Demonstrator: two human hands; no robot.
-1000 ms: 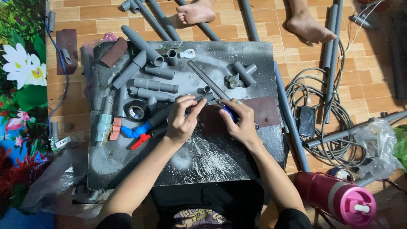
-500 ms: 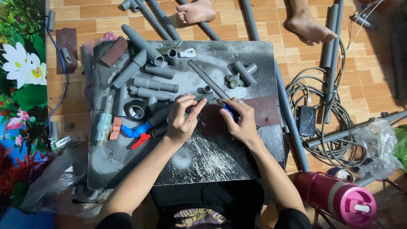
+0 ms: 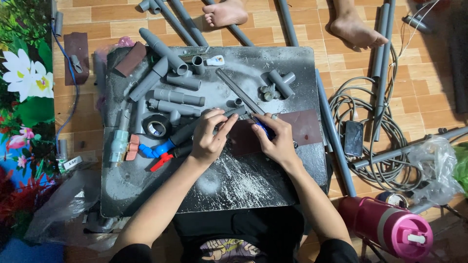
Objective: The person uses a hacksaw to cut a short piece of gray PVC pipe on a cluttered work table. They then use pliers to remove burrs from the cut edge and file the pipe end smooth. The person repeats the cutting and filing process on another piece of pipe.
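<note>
Pipe (image 3: 204,127) lies across the dark board (image 3: 273,185), your left hand (image 3: 208,139) clenched around its grey middle. Right hand (image 3: 279,141) pinches a small blue-handled tool (image 3: 262,127) at the pipe's end. Stiff, light, smooth plastic by the look, so grip mid-length, beside the tape roll (image 3: 156,126).

This looks like a makeshift plumbing workshop set up on a home's orange tiled floor (image 3: 341,63), shown by a dusty dark work board (image 3: 273,180) strewn with grey pipe fittings (image 3: 178,97), long pipes (image 3: 334,131), coiled cable (image 3: 390,146) and tape (image 3: 157,126).
</note>
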